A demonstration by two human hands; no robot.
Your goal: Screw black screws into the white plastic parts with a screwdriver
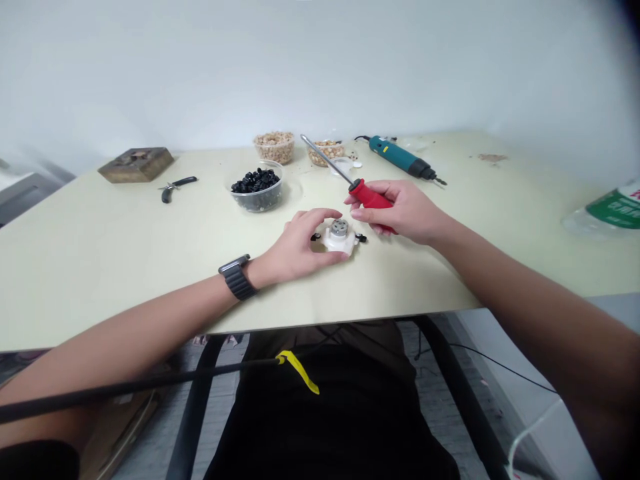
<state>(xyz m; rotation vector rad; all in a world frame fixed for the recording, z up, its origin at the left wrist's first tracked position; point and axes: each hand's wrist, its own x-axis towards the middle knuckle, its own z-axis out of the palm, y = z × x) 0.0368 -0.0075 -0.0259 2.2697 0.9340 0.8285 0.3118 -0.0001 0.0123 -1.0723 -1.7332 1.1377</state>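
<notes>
Near the front of the table, a small white plastic part (337, 241) with a round grey metal piece on top and black ends at both sides rests between the thumb and fingers of my left hand (305, 243). A dark watch sits on that wrist. Just right of it, my right hand (400, 207) is closed around the red handle of a screwdriver (370, 196). Its metal shaft points up and to the left, away from the white part, and its tip is in the air.
A tub of black pieces (257, 190) stands behind my left hand, with two tubs of tan pieces (274, 147) farther back. A teal power tool (400, 157) lies at the back right, pliers (175, 189) and a block (136, 165) at left. A bottle (607, 210) lies at right.
</notes>
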